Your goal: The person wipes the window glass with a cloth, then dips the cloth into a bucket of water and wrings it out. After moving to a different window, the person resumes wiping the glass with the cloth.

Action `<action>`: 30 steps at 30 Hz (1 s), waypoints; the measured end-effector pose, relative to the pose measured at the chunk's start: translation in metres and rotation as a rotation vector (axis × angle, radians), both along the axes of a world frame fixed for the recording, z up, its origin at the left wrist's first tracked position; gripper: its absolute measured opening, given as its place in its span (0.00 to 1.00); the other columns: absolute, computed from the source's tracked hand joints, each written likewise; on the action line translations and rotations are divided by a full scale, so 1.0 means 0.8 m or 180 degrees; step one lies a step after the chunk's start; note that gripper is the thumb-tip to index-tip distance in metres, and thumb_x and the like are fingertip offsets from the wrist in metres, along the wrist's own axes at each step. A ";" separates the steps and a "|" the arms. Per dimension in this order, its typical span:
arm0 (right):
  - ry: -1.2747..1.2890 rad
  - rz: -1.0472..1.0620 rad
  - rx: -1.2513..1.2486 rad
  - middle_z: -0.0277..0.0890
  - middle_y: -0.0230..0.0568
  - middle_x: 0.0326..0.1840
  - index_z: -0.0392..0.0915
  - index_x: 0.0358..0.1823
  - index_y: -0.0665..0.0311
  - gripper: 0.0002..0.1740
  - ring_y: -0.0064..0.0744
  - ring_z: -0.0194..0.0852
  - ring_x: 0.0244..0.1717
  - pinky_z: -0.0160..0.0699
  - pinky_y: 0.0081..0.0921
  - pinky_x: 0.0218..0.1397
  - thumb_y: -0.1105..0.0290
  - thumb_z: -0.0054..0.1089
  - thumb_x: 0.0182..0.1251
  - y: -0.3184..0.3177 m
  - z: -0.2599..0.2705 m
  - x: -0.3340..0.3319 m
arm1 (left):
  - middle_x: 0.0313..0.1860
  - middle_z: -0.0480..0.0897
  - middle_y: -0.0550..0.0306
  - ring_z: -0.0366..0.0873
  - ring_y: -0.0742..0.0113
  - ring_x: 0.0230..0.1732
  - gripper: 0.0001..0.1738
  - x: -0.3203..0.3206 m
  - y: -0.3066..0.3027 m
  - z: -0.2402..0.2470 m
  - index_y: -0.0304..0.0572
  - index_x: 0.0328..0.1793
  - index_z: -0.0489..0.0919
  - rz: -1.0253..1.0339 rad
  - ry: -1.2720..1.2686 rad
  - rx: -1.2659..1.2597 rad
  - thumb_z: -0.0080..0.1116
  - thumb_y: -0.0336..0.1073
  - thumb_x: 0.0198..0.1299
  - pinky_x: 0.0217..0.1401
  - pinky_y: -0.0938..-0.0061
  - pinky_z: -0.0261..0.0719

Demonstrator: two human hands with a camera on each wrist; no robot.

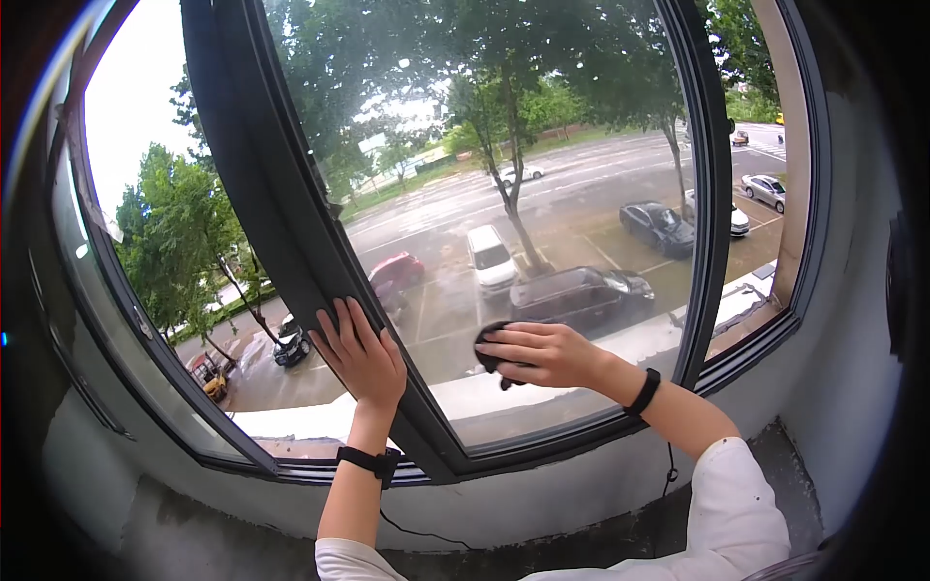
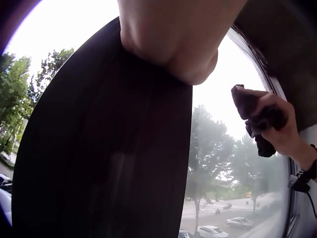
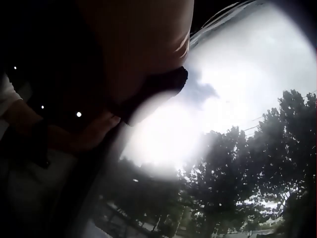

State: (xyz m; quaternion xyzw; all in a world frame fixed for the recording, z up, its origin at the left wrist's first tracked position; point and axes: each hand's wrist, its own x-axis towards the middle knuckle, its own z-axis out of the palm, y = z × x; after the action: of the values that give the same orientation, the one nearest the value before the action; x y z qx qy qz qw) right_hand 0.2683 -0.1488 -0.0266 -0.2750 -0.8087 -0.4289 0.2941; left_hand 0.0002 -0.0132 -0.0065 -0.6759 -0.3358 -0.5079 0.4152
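In the head view my left hand [image 1: 365,360] rests with its fingers extended on the wide dark window frame [image 1: 260,145]. To its right, my right hand [image 1: 550,356] holds a bunched black cloth [image 1: 489,349] at the lower part of the window glass [image 1: 441,300]. The left wrist view shows the cloth [image 2: 245,103] crumpled in the right hand's grip, with ends sticking out past the fingers. Seen from the right wrist, a dark edge of the cloth [image 3: 171,82] overlaps the bright, hazy pane.
Another dark upright [image 1: 715,194] bounds the pane on the right. Along the bottom runs the lower frame rail [image 1: 562,436], above a grey wall [image 1: 542,489]. A thin black cable [image 1: 417,531] hangs below the left wrist. Outside are trees and several parked cars.
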 end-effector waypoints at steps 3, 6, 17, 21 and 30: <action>0.0142 -0.0525 -0.0042 0.81 0.34 0.67 0.77 0.35 0.55 0.07 0.39 0.80 0.67 0.82 0.38 0.70 0.68 0.69 0.61 -0.062 0.006 0.090 | 0.80 0.61 0.37 0.50 0.32 0.84 0.36 0.000 -0.002 -0.003 0.28 0.82 0.61 -0.0016 -0.0029 -0.0029 0.47 0.38 0.70 0.84 0.31 0.44; 0.1384 -0.1017 0.0749 0.77 0.45 0.71 0.75 0.40 0.60 0.17 0.54 0.73 0.74 0.76 0.45 0.74 0.80 0.71 0.51 -0.083 0.086 0.155 | 0.80 0.62 0.36 0.50 0.32 0.84 0.35 0.002 0.002 -0.001 0.27 0.81 0.63 -0.0073 -0.0009 0.0017 0.47 0.38 0.70 0.84 0.31 0.44; 0.0328 0.0016 0.0915 0.81 0.36 0.66 0.82 0.42 0.57 0.09 0.39 0.75 0.72 0.77 0.37 0.75 0.67 0.70 0.63 0.070 0.227 -0.082 | 0.79 0.63 0.38 0.52 0.32 0.84 0.37 0.001 0.002 -0.002 0.29 0.79 0.66 -0.0040 0.0036 0.0001 0.55 0.39 0.65 0.84 0.29 0.45; -0.0480 0.0085 0.0130 0.82 0.33 0.65 0.83 0.37 0.55 0.05 0.37 0.75 0.72 0.77 0.35 0.76 0.66 0.69 0.62 0.039 0.117 -0.053 | 0.79 0.63 0.38 0.51 0.33 0.84 0.37 -0.001 0.000 -0.003 0.29 0.79 0.65 -0.0072 -0.0002 -0.0039 0.55 0.38 0.65 0.84 0.29 0.45; 0.0945 -0.0395 0.1279 0.80 0.42 0.68 0.77 0.46 0.61 0.17 0.50 0.74 0.73 0.78 0.45 0.73 0.80 0.68 0.55 0.007 0.331 0.050 | 0.80 0.61 0.36 0.50 0.31 0.84 0.36 0.000 -0.001 -0.003 0.27 0.81 0.62 -0.0153 0.0032 -0.0100 0.50 0.37 0.68 0.85 0.30 0.43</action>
State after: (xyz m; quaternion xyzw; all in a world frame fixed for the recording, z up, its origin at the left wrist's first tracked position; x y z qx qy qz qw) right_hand 0.3081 -0.1434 0.2386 -0.3202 -0.6367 -0.5531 0.4314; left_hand 0.0000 -0.0138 -0.0089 -0.6928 -0.3252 -0.5090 0.3939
